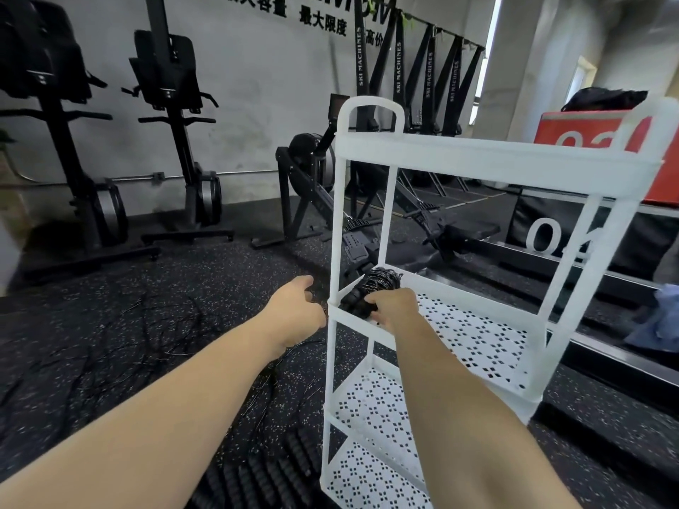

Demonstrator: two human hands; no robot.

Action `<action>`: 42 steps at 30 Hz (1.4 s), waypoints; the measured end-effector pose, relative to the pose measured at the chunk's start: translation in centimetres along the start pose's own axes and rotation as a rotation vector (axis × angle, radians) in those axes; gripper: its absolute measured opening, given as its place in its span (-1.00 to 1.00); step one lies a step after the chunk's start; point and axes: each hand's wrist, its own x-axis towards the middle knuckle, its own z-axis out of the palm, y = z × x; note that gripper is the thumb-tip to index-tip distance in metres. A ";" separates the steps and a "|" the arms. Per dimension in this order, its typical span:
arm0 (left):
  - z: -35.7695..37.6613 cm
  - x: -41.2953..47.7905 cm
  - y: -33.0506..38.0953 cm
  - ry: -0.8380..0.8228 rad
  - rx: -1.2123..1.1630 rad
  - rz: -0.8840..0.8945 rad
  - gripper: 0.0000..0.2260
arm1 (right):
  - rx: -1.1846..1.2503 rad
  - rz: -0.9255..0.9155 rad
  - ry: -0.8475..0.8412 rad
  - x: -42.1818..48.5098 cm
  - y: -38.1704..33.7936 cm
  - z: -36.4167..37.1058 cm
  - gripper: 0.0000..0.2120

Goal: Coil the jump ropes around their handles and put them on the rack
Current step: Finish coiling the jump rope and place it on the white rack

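Note:
A white plastic rack [496, 161] with several perforated shelves stands in front of me. My right hand [393, 308] grips a coiled black jump rope [371, 288] by its handles, at the left front corner of the middle shelf. My left hand [294, 306] hovers just left of the rack's front post, fingers loosely curled and holding nothing. More black jump ropes [154, 325] lie loose and tangled on the floor to the left. Several ribbed black handles [264, 468] lie on the floor near the rack's foot.
Black speckled rubber floor [92, 380] all around. Exercise bikes [172, 141] stand at the back left. A rowing machine [330, 200] sits behind the rack. Red and black plyo boxes [573, 229] are at the right, and blue cloth [661, 317] lies at the right edge.

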 end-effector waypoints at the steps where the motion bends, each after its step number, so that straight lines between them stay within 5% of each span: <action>1: 0.0 0.1 -0.2 0.000 -0.004 -0.002 -0.35 | -0.001 0.012 -0.009 -0.1 0.0 0.0 -0.82; 12: -2.1 -1.4 0.2 0.055 0.030 0.011 -0.34 | -0.349 -0.236 0.089 -6.6 -3.7 0.6 -0.85; 17: -5.4 -5.6 0.1 0.110 -0.001 0.000 -0.33 | -0.147 -0.198 -0.230 -12.1 -4.8 5.2 -0.76; 26: -18.5 -15.1 -9.0 0.362 -0.020 -0.204 -0.41 | -0.295 -0.329 -0.732 -24.6 -0.1 17.5 -0.92; 32: -25.4 -18.4 -17.1 0.525 -0.103 -0.370 -0.42 | -0.410 -0.400 -0.888 -27.1 5.5 25.6 -0.78; 35: -27.1 -18.0 -20.8 0.513 -0.177 -0.457 -0.62 | -0.481 -0.387 -0.945 -26.4 8.1 29.3 -0.70; 42: -28.2 -13.6 -33.7 0.534 -0.172 -0.632 -0.39 | -0.667 -0.302 -0.970 -21.6 16.4 37.3 -0.79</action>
